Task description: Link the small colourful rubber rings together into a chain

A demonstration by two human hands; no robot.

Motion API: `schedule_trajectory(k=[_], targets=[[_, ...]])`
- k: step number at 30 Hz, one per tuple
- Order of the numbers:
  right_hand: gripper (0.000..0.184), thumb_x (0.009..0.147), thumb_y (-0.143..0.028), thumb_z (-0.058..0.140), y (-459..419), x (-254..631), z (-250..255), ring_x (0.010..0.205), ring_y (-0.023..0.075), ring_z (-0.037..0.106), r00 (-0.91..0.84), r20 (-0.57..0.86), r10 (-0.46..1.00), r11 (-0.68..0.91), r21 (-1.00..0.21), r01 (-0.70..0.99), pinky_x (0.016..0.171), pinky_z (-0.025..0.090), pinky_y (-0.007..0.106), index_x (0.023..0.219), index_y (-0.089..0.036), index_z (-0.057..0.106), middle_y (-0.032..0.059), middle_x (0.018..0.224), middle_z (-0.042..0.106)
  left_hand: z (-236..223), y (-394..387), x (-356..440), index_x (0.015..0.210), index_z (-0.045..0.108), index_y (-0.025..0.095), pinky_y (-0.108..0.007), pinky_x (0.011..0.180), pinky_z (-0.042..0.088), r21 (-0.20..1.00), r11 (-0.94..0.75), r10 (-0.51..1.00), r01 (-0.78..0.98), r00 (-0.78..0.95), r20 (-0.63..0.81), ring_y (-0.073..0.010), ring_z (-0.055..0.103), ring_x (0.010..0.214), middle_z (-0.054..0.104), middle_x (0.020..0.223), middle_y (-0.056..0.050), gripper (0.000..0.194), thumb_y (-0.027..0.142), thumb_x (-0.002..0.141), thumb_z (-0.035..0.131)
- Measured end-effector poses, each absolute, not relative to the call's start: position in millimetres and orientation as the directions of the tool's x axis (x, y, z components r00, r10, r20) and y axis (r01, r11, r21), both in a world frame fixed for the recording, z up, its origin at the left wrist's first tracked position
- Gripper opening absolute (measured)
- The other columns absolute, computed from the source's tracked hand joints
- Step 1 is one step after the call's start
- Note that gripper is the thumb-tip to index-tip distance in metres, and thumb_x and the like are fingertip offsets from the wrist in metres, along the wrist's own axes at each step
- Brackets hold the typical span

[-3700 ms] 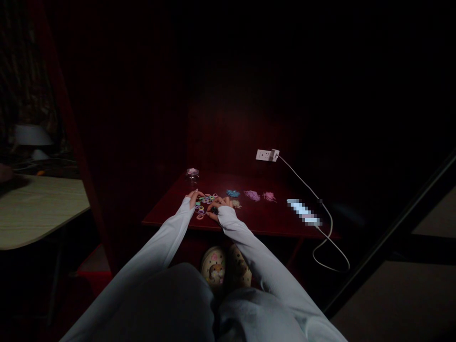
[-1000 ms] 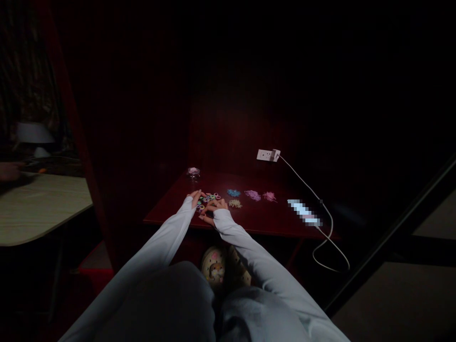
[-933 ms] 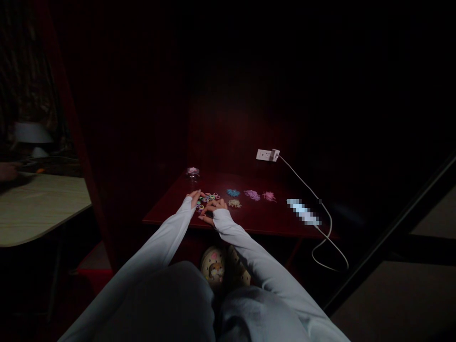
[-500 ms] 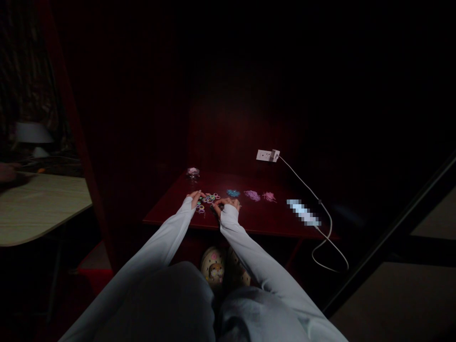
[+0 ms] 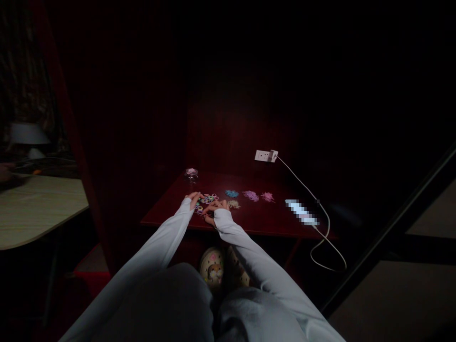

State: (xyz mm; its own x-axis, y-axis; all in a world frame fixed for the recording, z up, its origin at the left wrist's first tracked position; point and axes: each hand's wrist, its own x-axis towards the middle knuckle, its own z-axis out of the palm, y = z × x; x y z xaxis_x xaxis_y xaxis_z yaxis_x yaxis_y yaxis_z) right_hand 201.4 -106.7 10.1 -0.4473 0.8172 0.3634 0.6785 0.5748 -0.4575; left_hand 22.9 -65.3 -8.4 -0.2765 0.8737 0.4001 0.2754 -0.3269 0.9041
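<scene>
A mixed pile of small coloured rings (image 5: 207, 199) lies on the dark red table (image 5: 270, 221). My left hand (image 5: 194, 198) rests at the pile's left edge with fingertips on it. My right hand (image 5: 215, 208) lies over the pile's near side, fingers bent down onto the rings. Both hands are small and dim, so I cannot make out whether either pinches a ring. Sorted little heaps lie to the right: a yellowish one (image 5: 233, 204), a blue one (image 5: 232, 193), a purple one (image 5: 251, 195) and a pink one (image 5: 267, 196).
A small glass jar (image 5: 191, 173) stands at the table's back left. A lit phone (image 5: 301, 212) lies at the right, its white cable (image 5: 326, 237) running to a wall socket (image 5: 266, 155). A pale table (image 5: 35, 209) and lamp (image 5: 27, 138) are at left. My slippers (image 5: 221, 268) show below.
My right hand went right to the yellowish heap half a second ago and has come back onto the mixed pile. My left hand stayed at the pile's left edge.
</scene>
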Motion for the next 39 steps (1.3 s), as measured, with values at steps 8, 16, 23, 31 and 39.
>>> schedule_trajectory(k=[8, 16, 23, 31, 39], targets=[[0.009, 0.09, -0.039, 0.081, -107.0, 201.6, 11.2, 0.111, 0.024, 0.045, -0.435, 0.358, 0.826, 0.562, -0.473, 0.679, 0.103, 0.029, 0.039, 0.094, -0.031, 0.082, 0.0026, 0.113, 0.068, -12.7, -59.4, 22.9, 0.065, 0.068, 0.024, -0.044, 0.107, 0.049, 0.896, -0.327, 0.854, 0.3, -0.311, 0.416, -0.0287, 0.07, 0.101, 0.079, 0.086, -0.008, 0.037, 0.05, 0.087, 0.052], [0.016, 0.09, -0.046, 0.082, -102.0, 202.8, 6.1, 0.111, 0.0233, 0.048, -0.427, 0.402, 0.81, 0.582, -0.463, 0.668, 0.1, 0.033, 0.036, 0.094, -0.031, 0.083, 0.0025, 0.11, 0.07, -13.3, -60.9, 23.6, 0.065, 0.069, 0.025, -0.043, 0.098, 0.054, 0.898, -0.37, 0.841, 0.238, -0.324, 0.433, -0.0293, 0.07, 0.097, 0.078, 0.079, -0.008, 0.039, 0.056, 0.086, 0.058], [0.018, 0.091, -0.046, 0.081, -99.6, 202.6, 2.6, 0.111, 0.024, 0.05, -0.429, 0.42, 0.8, 0.595, -0.461, 0.658, 0.102, 0.036, 0.039, 0.087, -0.029, 0.083, 0.0043, 0.107, 0.071, -13.9, -59.9, 25.1, 0.064, 0.068, 0.025, -0.046, 0.108, 0.05, 0.896, -0.312, 0.846, 0.316, -0.336, 0.413, -0.0297, 0.07, 0.102, 0.08, 0.086, -0.008, 0.036, 0.048, 0.087, 0.052], [0.021, 0.09, -0.046, 0.08, -87.6, 203.6, -2.1, 0.112, 0.0256, 0.053, -0.235, 0.465, 0.853, 0.498, -0.595, 0.631, 0.102, 0.036, 0.039, 0.085, -0.026, 0.084, 0.0052, 0.105, 0.072, -15.3, -63.7, 22.6, 0.076, 0.076, 0.027, -0.045, 0.109, 0.047, 0.841, -0.282, 0.862, 0.462, -0.261, 0.433, -0.0297, 0.066, 0.108, 0.08, 0.099, -0.006, 0.039, 0.05, 0.094, 0.051], [0.036, 0.089, -0.059, 0.074, -81.2, 207.1, -1.6, 0.106, 0.0253, 0.057, -0.05, 0.486, 0.872, 0.413, -0.678, 0.609, 0.098, 0.037, 0.037, 0.08, -0.026, 0.084, 0.0053, 0.1, 0.075, -13.5, -77.5, 36.4, 0.096, 0.084, 0.034, -0.046, 0.104, 0.039, 0.632, -0.288, 0.893, 0.719, -0.037, 0.449, -0.029, 0.055, 0.121, 0.074, 0.132, 0.001, 0.033, 0.046, 0.1, 0.053]])
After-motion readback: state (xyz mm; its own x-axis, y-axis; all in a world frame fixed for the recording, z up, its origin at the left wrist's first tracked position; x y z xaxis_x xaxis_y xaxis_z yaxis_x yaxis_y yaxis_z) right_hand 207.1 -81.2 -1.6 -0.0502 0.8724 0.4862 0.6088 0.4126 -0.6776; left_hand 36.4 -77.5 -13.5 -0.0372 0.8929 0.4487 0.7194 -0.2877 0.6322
